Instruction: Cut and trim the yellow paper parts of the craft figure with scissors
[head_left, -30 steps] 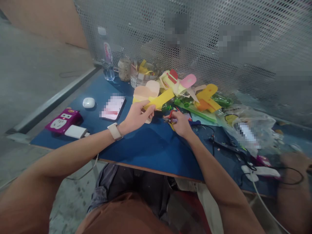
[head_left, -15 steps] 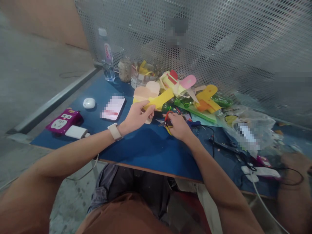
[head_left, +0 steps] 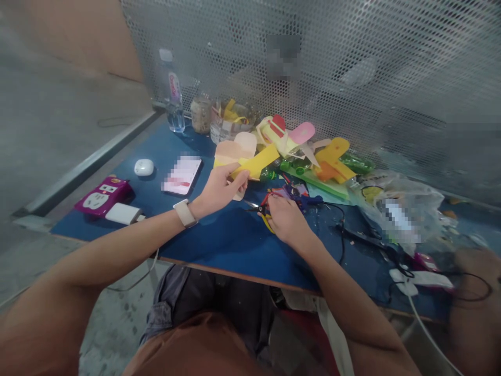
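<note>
Between the thumb and fingers of my left hand [head_left: 225,188] is a yellow paper strip [head_left: 263,159], slanting up to the right above the blue table. My right hand [head_left: 287,216] is closed around scissors [head_left: 267,214] with red and yellow handles. Their blades stand apart and point left, below the paper and not touching it. Behind my left hand lies a pale peach paper piece [head_left: 230,150] with rounded ends. A yellow paper shape with an orange part [head_left: 334,159] rests farther right, beside a green strip [head_left: 317,180].
A phone [head_left: 183,175], a white earbud case [head_left: 144,167] and a purple power socket [head_left: 105,196] lie at left. A water bottle [head_left: 174,96] stands at the back left. Cords and a plastic bag [head_left: 415,196] are at right, near another person's arm [head_left: 475,303]. A perforated metal panel [head_left: 235,42] borders the back.
My right hand has drawn the scissors slightly down and toward me, and the blades now show more plainly. My left hand and the yellow strip are nearly still.
</note>
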{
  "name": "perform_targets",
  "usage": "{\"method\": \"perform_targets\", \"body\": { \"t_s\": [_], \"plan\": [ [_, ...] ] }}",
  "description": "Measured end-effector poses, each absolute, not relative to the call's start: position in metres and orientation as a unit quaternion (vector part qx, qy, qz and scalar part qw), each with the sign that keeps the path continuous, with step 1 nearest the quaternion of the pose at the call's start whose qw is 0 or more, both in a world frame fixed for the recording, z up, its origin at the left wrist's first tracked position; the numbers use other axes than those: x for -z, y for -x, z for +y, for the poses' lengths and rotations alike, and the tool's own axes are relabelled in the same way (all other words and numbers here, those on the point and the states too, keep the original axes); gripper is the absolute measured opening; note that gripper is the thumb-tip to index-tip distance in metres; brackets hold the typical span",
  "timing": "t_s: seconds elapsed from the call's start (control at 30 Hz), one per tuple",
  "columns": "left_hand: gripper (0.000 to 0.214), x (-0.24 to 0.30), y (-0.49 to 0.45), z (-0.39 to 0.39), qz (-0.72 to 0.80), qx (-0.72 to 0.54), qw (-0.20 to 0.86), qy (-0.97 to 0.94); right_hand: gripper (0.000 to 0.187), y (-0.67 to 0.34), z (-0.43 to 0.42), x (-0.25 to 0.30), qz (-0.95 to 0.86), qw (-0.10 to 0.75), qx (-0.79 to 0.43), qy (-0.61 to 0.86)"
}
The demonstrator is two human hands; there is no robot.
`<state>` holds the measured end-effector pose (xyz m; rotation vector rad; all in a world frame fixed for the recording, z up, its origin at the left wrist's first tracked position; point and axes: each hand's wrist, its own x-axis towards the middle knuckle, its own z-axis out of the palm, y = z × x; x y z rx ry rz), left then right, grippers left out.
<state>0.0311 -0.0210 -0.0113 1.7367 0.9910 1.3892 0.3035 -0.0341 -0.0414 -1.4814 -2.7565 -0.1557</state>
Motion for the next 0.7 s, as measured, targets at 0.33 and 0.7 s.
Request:
{"method": "perform_targets", "body": {
  "t_s": [0.33, 0.7],
  "plan": [
    [0.05, 0.014, -0.031, -0.02, 0.385, -0.537, 0.329, -0.675, 0.038, -0.277, -0.032, 0.058, -0.854, 0.064, 0.055, 0.514],
    [0.047, 0.012, -0.032, -0.021, 0.388, -0.538, 0.325, -0.675, 0.054, -0.283, -0.027, 0.061, -0.839, 0.087, 0.076, 0.532]
  ]
}}
